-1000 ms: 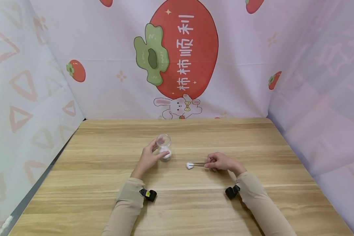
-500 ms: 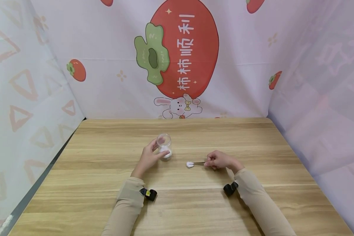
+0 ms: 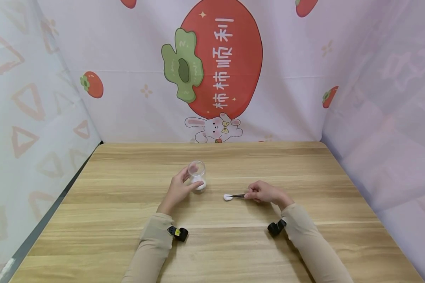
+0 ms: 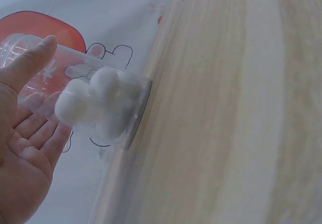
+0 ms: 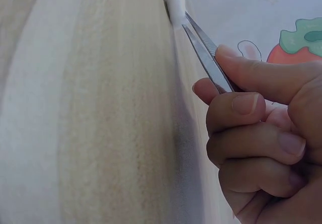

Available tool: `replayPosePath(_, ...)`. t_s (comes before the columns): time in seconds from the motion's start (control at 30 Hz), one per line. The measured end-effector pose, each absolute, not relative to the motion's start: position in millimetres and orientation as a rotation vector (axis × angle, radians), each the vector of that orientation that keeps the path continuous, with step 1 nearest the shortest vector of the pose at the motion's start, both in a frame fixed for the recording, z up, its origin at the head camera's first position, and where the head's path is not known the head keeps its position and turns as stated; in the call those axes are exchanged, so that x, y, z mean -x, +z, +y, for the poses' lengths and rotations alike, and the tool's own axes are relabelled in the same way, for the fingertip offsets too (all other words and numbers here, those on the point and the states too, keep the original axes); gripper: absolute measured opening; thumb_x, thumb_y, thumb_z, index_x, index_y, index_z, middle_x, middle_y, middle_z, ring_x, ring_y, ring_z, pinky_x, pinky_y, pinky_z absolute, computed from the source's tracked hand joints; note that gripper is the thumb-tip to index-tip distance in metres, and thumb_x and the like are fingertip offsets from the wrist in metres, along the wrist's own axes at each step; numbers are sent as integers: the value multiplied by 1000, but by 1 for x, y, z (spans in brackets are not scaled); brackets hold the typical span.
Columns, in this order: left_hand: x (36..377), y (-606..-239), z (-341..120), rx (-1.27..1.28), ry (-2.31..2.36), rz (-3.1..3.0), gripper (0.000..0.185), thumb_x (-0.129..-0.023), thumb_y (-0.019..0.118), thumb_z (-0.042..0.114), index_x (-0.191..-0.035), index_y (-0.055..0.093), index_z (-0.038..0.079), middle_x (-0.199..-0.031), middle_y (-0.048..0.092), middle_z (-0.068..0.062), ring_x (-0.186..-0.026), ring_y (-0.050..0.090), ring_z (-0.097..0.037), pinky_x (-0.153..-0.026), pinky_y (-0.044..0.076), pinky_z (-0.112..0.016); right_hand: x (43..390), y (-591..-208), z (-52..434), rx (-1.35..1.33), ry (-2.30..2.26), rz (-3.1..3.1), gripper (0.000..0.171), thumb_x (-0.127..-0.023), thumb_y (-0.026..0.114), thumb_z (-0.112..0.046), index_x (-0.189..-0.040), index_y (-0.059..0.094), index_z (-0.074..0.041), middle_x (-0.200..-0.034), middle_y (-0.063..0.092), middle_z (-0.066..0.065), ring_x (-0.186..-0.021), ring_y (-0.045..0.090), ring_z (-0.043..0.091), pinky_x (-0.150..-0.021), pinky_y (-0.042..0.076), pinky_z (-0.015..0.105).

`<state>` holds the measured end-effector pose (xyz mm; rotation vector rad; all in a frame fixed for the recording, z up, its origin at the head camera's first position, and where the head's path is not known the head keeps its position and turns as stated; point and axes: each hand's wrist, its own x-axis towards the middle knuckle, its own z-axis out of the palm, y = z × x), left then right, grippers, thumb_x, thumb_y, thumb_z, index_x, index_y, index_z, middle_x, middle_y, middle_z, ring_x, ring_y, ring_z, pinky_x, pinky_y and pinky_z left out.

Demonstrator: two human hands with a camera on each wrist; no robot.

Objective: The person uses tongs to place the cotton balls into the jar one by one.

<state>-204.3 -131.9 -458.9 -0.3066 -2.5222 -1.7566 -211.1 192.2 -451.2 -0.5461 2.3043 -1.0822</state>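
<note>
A small clear glass jar (image 3: pixel 197 177) with white cotton balls (image 4: pixel 95 100) at its bottom stands upright on the wooden table (image 3: pixel 304 169). My left hand (image 3: pixel 180 188) curls round the jar (image 4: pixel 75 90) from the left. To the right, my right hand (image 3: pixel 263 192) pinches metal tweezers (image 3: pixel 238 195) low over the table. The tweezer tips (image 5: pixel 182 20) close on a white cotton ball (image 3: pixel 228 197) that lies on the tabletop, right of the jar. In the right wrist view the thumb and forefinger (image 5: pixel 236 110) squeeze the tweezers (image 5: pixel 204 55), and the cotton ball (image 5: pixel 176 5) shows at their far end.
Printed cloth walls (image 3: pixel 212 70) close in the table at the back and on both sides. A black wrist camera (image 3: pixel 178 233) sits on my left forearm and another (image 3: pixel 276 228) on my right. Bare wood lies all around the jar and hands.
My right hand has shifted slightly left and down with the tweezers, whose tips stay at the cotton ball. The left hand and the jar have not moved.
</note>
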Motion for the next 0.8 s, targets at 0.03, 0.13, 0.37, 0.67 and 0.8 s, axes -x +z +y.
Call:
replayPosePath(0.03,204,-459,-132,305,-1759,-2517,73,-78,79,15,-141,44,0,-141,53,-22,-133,51,-36,-117,40,-44,211,-452,192,551,-1094,2301,37,-93,62,-16,-65,42,-4,-52,39,-6,-49,34,5,-47,28,15)
replayPosePath(0.13,205,-460,-132,308,-1750,-2516,73,-78,80,14,-141,44,0,-140,53,-23,-132,51,-37,-117,41,-44,211,-452,192,550,-1112,2299,36,-93,62,-16,-66,42,-4,-52,39,-6,-49,34,5,-47,28,15)
replayPosePath(0.37,205,-461,-132,305,-1761,-2510,72,-78,80,14,-140,45,0,-140,54,-22,-132,51,-36,-117,40,-44,211,-453,194,522,-1134,2280,34,-94,61,-18,-66,43,-9,-54,40,-7,-51,35,5,-48,29,15)
replayPosePath(0.67,204,-457,-129,264,-1765,-2542,73,-79,77,9,-142,42,-2,-142,51,-24,-134,49,-37,-119,38,-43,209,-451,194,495,-1176,2243,34,-96,58,-16,-69,45,-2,-55,39,-7,-51,34,5,-48,29,15)
replayPosePath(0.8,205,-458,-129,255,-1761,-2554,72,-80,76,5,-142,40,-5,-143,49,-26,-136,47,-38,-120,36,-45,209,-452,194,444,-1218,2210,34,-97,56,-16,-73,46,7,-55,38,-7,-49,32,4,-46,26,14)
